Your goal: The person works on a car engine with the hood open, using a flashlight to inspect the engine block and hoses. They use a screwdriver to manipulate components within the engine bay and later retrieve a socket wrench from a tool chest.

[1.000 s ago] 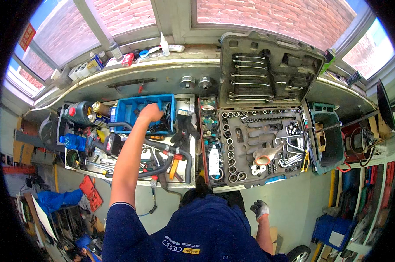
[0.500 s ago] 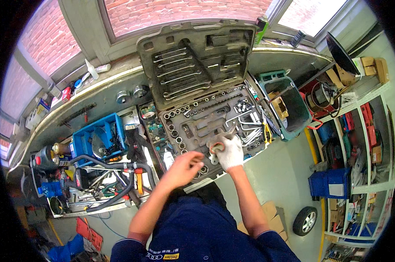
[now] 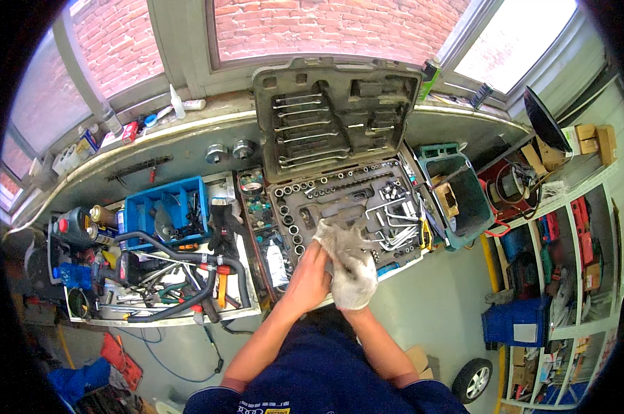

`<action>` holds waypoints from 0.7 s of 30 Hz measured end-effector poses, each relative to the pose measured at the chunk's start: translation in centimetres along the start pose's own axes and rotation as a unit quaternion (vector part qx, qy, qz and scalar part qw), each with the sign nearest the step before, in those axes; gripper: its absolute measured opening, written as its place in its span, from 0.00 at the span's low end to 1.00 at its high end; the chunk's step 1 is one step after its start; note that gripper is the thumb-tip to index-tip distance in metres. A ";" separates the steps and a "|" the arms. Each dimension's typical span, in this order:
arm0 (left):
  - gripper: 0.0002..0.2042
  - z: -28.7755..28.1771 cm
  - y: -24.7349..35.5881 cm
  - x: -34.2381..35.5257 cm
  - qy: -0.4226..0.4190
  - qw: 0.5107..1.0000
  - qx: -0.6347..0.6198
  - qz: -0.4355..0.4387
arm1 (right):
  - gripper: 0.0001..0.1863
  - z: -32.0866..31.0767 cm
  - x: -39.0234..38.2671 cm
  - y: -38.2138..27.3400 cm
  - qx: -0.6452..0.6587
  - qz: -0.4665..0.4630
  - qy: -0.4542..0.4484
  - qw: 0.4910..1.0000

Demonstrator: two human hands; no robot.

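Note:
My bare left hand (image 3: pixel 309 281) presses its fingers against the edge of a soiled, pale knitted work glove (image 3: pixel 334 238), gripping it. My right hand (image 3: pixel 355 279) wears a similar glove, grey with dirt on the back. It bunches around the same loose glove, and its fingertips are mostly hidden in the cloth. Both hands hover over the front of an open socket set case (image 3: pixel 328 192). Sockets line the case's left and upper sides, and hex keys (image 3: pixel 398 234) lie at its right. Combination wrenches (image 3: pixel 307 127) sit in the raised lid.
Left of the case, a tray holds a blue bin (image 3: pixel 166 210), black hoses (image 3: pixel 170 255) and jumbled hand tools. A white tube (image 3: pixel 276 263) lies beside the case. At right stand a green bin (image 3: pixel 467 196) and loaded shelves (image 3: pixel 564 272). A wheel (image 3: pixel 473 380) rests on the floor.
My left hand has moved right and come against the loose glove. That glove now spreads upward from my right hand, where it was bunched before. The view has shifted.

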State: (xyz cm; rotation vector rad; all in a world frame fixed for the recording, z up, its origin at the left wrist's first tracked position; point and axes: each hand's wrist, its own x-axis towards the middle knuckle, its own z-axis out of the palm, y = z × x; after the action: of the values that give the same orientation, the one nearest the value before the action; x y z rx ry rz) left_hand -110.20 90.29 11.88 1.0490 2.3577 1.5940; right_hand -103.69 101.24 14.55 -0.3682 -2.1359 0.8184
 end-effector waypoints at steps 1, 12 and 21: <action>0.24 -0.7 -0.4 0.2 0.004 1.000 0.012 0.012 | 0.12 0.1 -0.7 0.1 -0.013 -0.069 0.016 0.997; 0.17 -2.4 -5.5 -2.3 0.225 0.742 -0.585 -0.238 | 0.14 1.3 -6.3 -3.1 0.078 -0.157 -0.156 0.972; 0.24 -3.8 -4.7 -3.9 0.159 0.643 -0.730 -0.167 | 0.18 -0.3 -0.4 -2.5 0.086 -0.007 -0.163 0.983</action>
State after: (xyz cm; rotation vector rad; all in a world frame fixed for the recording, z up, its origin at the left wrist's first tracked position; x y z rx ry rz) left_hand -111.20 84.02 8.48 -0.0821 0.4953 2.5854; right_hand -103.14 99.28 16.18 -0.1359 -2.3401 1.1088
